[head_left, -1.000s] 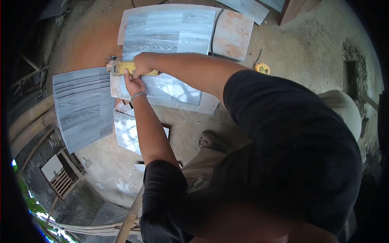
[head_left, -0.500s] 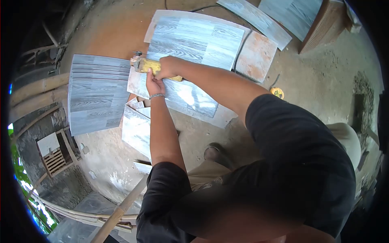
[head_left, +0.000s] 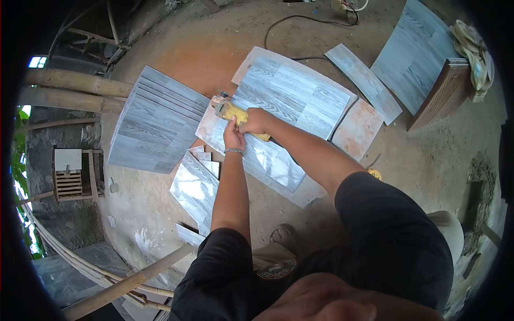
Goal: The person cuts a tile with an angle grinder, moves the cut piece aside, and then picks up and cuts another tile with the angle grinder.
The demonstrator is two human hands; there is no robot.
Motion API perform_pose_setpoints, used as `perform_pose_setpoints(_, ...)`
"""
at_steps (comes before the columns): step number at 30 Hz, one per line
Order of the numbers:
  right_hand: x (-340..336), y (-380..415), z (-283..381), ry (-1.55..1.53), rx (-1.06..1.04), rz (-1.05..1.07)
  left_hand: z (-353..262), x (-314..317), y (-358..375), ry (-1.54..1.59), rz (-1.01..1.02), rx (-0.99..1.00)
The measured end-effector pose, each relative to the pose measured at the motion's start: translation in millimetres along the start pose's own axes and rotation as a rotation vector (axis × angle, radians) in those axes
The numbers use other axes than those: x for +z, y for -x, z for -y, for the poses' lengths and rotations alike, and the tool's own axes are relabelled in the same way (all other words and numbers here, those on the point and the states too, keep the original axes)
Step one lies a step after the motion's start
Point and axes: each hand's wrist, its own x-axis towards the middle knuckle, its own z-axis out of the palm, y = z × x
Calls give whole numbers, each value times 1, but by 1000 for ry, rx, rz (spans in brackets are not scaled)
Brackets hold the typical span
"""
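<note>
My right hand (head_left: 257, 121) is wrapped round the rear body of a yellow handheld power cutter (head_left: 233, 112). Close beside it, my left hand (head_left: 234, 137) grips the cutter's near side, thumb up against the yellow casing. The cutter's metal head lies at the left end of a grey wood-pattern tile (head_left: 292, 88), which rests on other tiles on the floor. Whether the blade touches the tile I cannot make out. Under and in front of my hands lies another glossy grey tile (head_left: 270, 163).
At left a fanned stack of grey tiles (head_left: 155, 125) lies near bamboo poles (head_left: 80, 88). Offcuts (head_left: 195, 184) sit near my left forearm. A black cord (head_left: 342, 119) crosses the tiles. A tape measure (head_left: 375, 174) and upright tiles (head_left: 439, 93) are at right. Orange dust (head_left: 201, 75) covers the floor beyond.
The camera view has shifted, so tiles, hands and cutter appear farther right and lower. Both hands still hold the cutter at about the same place on the tile.
</note>
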Motion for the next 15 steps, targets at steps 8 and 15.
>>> perform_pose_setpoints(8,1,2,-2,-13,36,41,3,-3,0,-23,8,-23)
perform_pose_setpoints(15,4,-1,-5,-1,30,28,1,0,1,4,-18,-22)
